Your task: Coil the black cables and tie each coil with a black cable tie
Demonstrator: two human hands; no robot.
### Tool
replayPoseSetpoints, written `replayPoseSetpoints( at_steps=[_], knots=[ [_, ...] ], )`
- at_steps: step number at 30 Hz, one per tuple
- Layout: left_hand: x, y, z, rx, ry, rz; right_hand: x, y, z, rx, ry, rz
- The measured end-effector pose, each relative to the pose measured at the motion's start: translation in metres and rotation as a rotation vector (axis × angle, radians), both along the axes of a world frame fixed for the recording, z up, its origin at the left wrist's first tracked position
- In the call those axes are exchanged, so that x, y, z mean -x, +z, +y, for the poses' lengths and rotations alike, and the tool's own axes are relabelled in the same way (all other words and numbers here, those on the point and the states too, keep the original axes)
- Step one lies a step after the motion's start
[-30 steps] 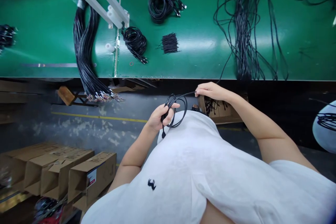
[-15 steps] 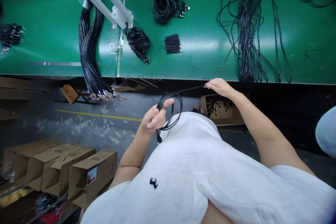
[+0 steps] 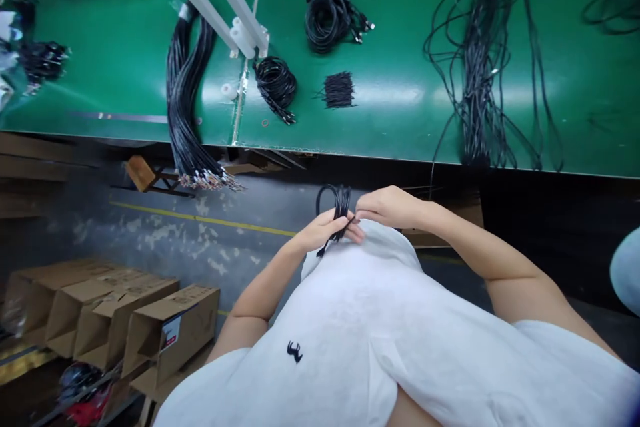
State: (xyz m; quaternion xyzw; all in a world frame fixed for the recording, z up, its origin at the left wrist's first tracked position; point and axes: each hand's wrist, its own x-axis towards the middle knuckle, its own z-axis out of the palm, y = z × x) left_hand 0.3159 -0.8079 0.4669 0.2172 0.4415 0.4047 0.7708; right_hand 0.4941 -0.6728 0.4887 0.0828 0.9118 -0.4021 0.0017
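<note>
A black cable (image 3: 342, 199) is wound into a small coil in front of my body, below the bench edge. My left hand (image 3: 319, 231) is closed around the coil's lower part, with some fingertips stretched out beyond it. A dark cable end hangs below that hand. My right hand (image 3: 389, 207) is right beside the coil, thumb and fingers pinched on a strand of the same cable. Its fingertips almost meet those of my left hand, and the exact grip is partly hidden.
On the green bench (image 3: 395, 127) lie a bundle of short black ties (image 3: 339, 90), two coiled cable bunches (image 3: 276, 83) (image 3: 327, 21), a loose cable pile (image 3: 480, 80) and a thick wire bundle (image 3: 187, 93). White posts (image 3: 233, 0) rise there. Cardboard boxes (image 3: 170, 327) stand lower left.
My right hand has come left and down, from holding the strand stretched out to beside the coil. My left hand has turned and moved right, and the coil looks narrower.
</note>
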Motion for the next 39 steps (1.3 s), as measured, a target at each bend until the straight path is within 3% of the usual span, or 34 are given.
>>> replayPoseSetpoints(
  at_steps=[3, 5, 7, 9, 11, 12, 14, 17, 20, 22, 24, 27, 30, 32, 34, 36, 39],
  knots=[
    [-0.005, 0.005, -0.005, -0.004, -0.103, -0.15, -0.004, -0.011, 0.026, 0.158, -0.021, -0.045],
    [0.002, 0.011, -0.01, -0.026, -0.07, -0.217, -0.026, -0.032, 0.046, 0.262, -0.124, -0.048],
    [0.017, 0.019, -0.014, -0.074, 0.081, -0.264, -0.058, -0.063, 0.067, 0.229, -0.351, -0.06],
    [0.037, 0.026, -0.017, -0.1, 0.338, -0.28, -0.088, -0.094, 0.078, 0.046, -0.553, -0.15],
    [0.055, 0.031, -0.016, -0.074, 0.566, -0.251, -0.105, -0.113, 0.071, -0.111, -0.507, -0.295],
    [0.061, 0.032, -0.014, -0.053, 0.627, -0.214, -0.107, -0.115, 0.059, -0.153, -0.408, -0.333],
    [0.064, 0.028, -0.008, -0.024, 0.635, -0.091, -0.098, -0.103, 0.027, -0.159, -0.155, -0.301],
    [0.047, 0.01, 0.002, 0.0, 0.485, 0.121, -0.061, -0.059, -0.016, -0.06, 0.078, -0.102],
    [0.017, -0.005, 0.004, 0.015, 0.252, 0.164, -0.017, -0.022, -0.019, 0.026, 0.036, 0.005],
    [0.003, -0.007, -0.001, 0.017, 0.06, 0.082, 0.001, -0.015, -0.003, 0.105, -0.021, 0.001],
    [-0.001, -0.003, -0.007, 0.004, -0.045, -0.062, 0.002, -0.023, 0.018, 0.25, -0.051, -0.017],
    [0.013, 0.008, -0.02, -0.072, 0.013, -0.274, -0.025, -0.052, 0.051, 0.374, -0.242, -0.021],
    [0.035, 0.016, -0.033, -0.193, 0.188, -0.37, -0.067, -0.091, 0.08, 0.187, -0.493, -0.038],
    [0.046, 0.021, -0.037, -0.23, 0.352, -0.345, -0.09, -0.114, 0.092, 0.024, -0.555, -0.074],
    [0.052, 0.027, -0.036, -0.211, 0.484, -0.263, -0.102, -0.129, 0.092, -0.083, -0.582, -0.141],
    [0.055, 0.035, -0.029, -0.174, 0.555, -0.181, -0.103, -0.133, 0.079, -0.114, -0.582, -0.274],
    [0.057, 0.039, -0.014, -0.172, 0.546, -0.069, -0.09, -0.118, 0.044, -0.246, -0.395, -0.528]
  ],
)
